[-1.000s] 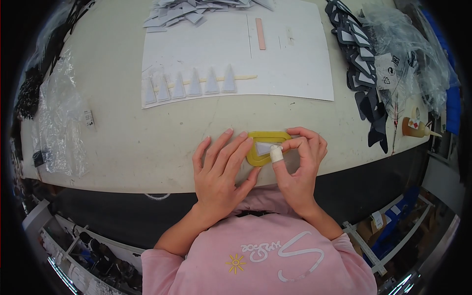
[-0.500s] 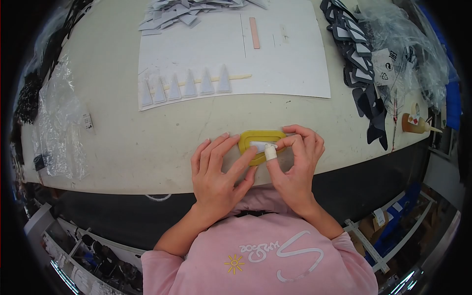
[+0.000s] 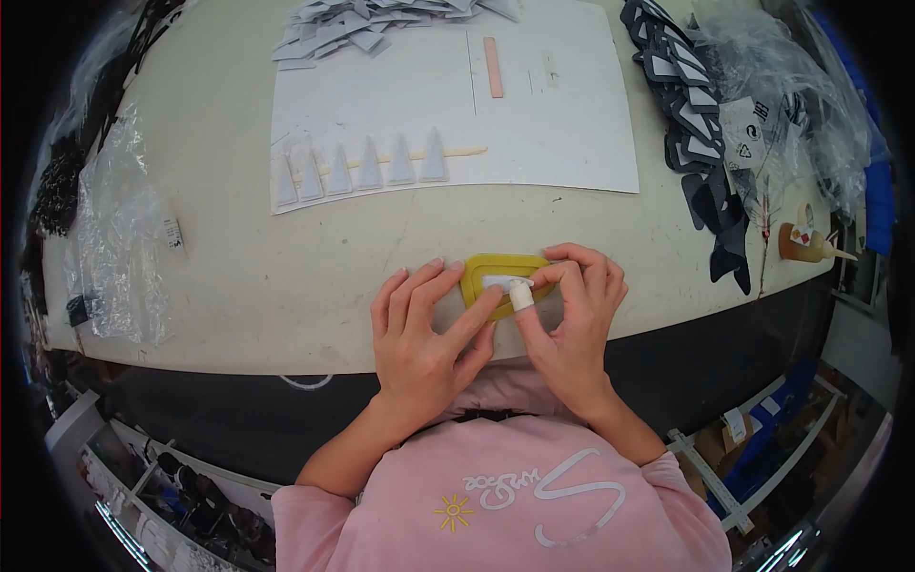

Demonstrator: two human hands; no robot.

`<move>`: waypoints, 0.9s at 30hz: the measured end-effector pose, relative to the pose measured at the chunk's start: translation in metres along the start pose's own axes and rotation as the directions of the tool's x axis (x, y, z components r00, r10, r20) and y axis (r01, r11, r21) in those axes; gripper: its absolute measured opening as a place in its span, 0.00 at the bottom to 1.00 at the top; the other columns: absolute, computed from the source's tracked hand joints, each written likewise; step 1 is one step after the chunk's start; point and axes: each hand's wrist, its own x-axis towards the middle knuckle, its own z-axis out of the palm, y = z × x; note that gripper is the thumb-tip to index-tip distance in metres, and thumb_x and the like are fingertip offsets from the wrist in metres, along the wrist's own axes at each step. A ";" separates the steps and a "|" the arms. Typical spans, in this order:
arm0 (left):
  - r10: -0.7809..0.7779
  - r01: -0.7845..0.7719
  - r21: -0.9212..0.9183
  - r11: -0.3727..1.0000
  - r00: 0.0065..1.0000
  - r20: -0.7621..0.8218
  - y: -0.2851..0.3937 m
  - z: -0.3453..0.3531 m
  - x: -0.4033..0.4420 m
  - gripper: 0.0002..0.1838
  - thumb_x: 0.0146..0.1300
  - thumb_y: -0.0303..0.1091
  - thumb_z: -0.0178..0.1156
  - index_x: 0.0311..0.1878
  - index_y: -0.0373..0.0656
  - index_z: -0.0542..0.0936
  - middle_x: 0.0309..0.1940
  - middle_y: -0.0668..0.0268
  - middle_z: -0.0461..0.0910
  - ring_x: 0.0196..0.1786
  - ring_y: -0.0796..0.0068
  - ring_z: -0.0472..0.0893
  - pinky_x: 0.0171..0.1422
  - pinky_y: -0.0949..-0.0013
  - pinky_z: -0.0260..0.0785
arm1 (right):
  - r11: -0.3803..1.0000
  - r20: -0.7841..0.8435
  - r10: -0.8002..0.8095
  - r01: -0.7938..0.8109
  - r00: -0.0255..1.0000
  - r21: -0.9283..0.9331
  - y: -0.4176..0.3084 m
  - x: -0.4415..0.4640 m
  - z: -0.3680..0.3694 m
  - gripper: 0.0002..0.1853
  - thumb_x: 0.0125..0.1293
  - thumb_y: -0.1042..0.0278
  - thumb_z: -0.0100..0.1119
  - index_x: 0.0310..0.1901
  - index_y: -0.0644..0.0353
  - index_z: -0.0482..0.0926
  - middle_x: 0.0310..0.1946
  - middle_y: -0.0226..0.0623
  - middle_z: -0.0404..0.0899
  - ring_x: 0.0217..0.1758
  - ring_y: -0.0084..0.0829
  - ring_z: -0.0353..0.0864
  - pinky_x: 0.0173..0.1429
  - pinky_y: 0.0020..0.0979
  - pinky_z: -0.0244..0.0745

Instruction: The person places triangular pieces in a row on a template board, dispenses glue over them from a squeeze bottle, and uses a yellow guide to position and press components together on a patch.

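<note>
A yellow frame-like piece (image 3: 503, 260) with rounded corners and a raised rim lies on the table edge in front of me. Inside its rim sits a small white wedge-shaped piece (image 3: 495, 282). My left hand (image 3: 419, 319) grips the frame's left side, its thumb at the lower edge and its index fingertip pressing on the white piece. With a pale cover on the thumb, my right hand (image 3: 570, 319) pinches the white piece's narrow right end between thumb and index finger. My other right fingers rest along the frame's upper right edge.
A white board (image 3: 553, 143) carries a row of several white wedges (image 3: 370, 167), a pile of grey-white strips (image 3: 367, 21) and a pinkish strip (image 3: 493, 67). Dark pieces (image 3: 701, 124), plastic bags (image 3: 791, 67) and a glue bottle (image 3: 805, 243) are at right. Clear plastic (image 3: 119, 238) lies left.
The thumb and index finger of my right hand have shifted slightly left over the white piece. My left hand stays almost still on the frame.
</note>
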 end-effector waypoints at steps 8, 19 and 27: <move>-0.064 0.065 -0.029 0.997 0.997 0.037 0.008 -0.002 0.000 0.28 0.56 0.31 0.73 0.62 0.59 0.87 0.63 0.58 0.77 0.70 0.53 0.75 0.78 0.42 0.60 | 0.923 0.003 -0.013 0.011 1.000 0.385 0.030 -0.001 -0.024 0.20 0.60 0.75 0.68 0.55 0.59 0.80 0.56 0.39 0.81 0.61 0.42 0.75 0.66 0.41 0.66; -0.086 0.084 0.035 0.996 0.994 0.068 0.025 -0.002 0.002 0.28 0.61 0.27 0.68 0.66 0.60 0.86 0.66 0.53 0.73 0.72 0.48 0.72 0.80 0.36 0.56 | 0.954 0.021 -0.262 0.256 0.965 0.159 0.036 0.002 -0.023 0.20 0.55 0.77 0.68 0.52 0.55 0.84 0.56 0.37 0.83 0.59 0.41 0.78 0.64 0.42 0.66; -0.109 0.099 0.111 0.989 0.990 0.094 0.033 -0.004 0.005 0.28 0.62 0.28 0.68 0.67 0.58 0.84 0.65 0.52 0.73 0.72 0.50 0.73 0.81 0.37 0.56 | 0.953 0.036 -0.281 0.274 0.959 0.130 0.035 0.002 -0.024 0.22 0.55 0.76 0.69 0.54 0.54 0.84 0.56 0.35 0.82 0.60 0.40 0.77 0.64 0.42 0.65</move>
